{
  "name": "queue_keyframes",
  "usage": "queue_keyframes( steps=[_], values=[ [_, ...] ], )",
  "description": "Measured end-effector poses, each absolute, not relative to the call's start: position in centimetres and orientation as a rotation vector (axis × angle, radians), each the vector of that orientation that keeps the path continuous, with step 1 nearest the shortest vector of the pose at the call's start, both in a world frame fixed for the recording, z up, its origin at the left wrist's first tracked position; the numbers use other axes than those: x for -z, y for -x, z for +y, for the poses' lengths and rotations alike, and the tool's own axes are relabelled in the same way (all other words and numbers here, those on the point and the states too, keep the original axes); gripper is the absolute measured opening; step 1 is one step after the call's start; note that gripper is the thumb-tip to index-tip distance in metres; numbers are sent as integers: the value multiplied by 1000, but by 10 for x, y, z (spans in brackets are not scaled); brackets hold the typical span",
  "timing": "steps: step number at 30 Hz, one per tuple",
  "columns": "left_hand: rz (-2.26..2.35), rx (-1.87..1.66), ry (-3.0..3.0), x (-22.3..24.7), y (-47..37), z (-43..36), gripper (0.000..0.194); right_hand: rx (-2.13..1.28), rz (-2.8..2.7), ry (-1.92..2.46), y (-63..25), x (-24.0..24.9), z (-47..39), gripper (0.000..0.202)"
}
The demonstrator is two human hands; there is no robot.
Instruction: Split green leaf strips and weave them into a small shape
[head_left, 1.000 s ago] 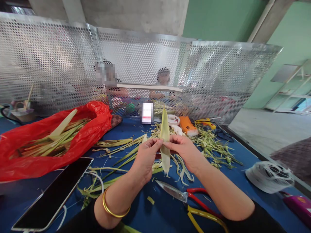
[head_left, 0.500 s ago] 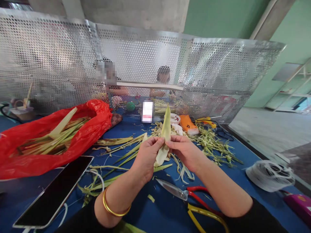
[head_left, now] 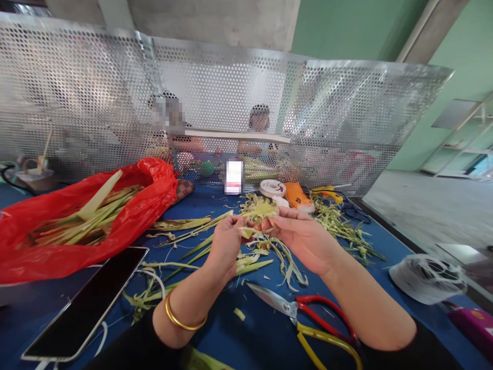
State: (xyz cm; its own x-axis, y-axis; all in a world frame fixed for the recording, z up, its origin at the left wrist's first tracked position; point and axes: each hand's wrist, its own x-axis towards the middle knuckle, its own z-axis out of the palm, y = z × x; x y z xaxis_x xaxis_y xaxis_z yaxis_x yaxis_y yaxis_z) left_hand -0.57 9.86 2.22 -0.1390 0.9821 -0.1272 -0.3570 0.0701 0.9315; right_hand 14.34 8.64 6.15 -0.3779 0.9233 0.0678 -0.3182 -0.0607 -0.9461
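A pale yellow-green corn husk (head_left: 262, 209) is held between both hands above the blue table, bent over so that it lies crosswise. My left hand (head_left: 228, 241) pinches its near left part with thumb and fingers. On the other side, my right hand (head_left: 298, 230) grips it with the fingertips. Part of the husk is hidden behind the fingers. Beneath the hands lie husk strips and scraps (head_left: 285, 262). Closer to me rest scissors (head_left: 304, 313) with one red and one yellow handle, their blades apart.
At left, a red plastic bag (head_left: 154, 180) holds long husks beside a tablet (head_left: 87, 303). A tape roll (head_left: 272, 188), an orange packet (head_left: 297, 196) and green trimmings (head_left: 342, 228) lie beyond. White cord (head_left: 427, 277) sits right. Two people are behind the perforated screen (head_left: 231, 87).
The husk stood upright between the fingers and is now folded down crosswise. My right hand has shifted slightly, with its fingers turned under the husk.
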Motion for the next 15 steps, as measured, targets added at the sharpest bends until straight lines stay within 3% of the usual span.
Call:
queue_keyframes(
  steps=[11, 15],
  values=[
    [1166, -1358, -663, -18, 11, 107, 16, -1546, -1291, 602, -168, -111, 42, 11],
    [1154, -1319, -616, -16, 13, 106, 15, -1283, -1353, 670, -198, -128, 18, 30]
  ],
)
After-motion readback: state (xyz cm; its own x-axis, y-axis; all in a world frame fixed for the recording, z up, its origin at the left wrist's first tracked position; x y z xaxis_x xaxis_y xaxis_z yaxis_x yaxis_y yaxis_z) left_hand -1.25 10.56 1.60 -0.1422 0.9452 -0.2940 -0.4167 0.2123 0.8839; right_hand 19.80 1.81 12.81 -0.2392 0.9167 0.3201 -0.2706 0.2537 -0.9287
